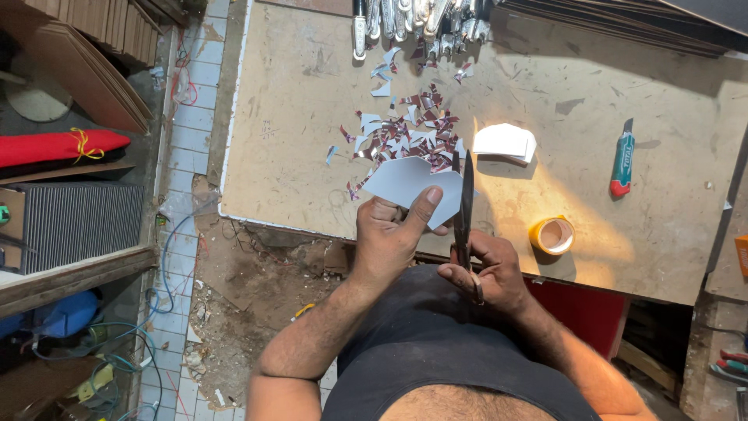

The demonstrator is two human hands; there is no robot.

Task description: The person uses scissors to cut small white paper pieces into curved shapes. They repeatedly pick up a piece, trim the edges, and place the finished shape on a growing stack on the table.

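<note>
My left hand (389,238) pinches a pale blue-white card piece (405,181) with angled cut edges, thumb on top, over the near edge of the wooden worktable (296,125). Beside it, my right hand (487,269) grips the handles of dark scissors (466,199), whose blades point away from me along the card's right edge. Beyond the card lies a heap of small red-and-white paper offcuts (409,132).
A stack of white cards (505,143), a green-and-red utility knife (622,160) and a yellow tape roll (552,235) lie on the table's right half. Metal tools (413,19) line the far edge. Shelves, a red bundle (58,146) and cables crowd the left floor.
</note>
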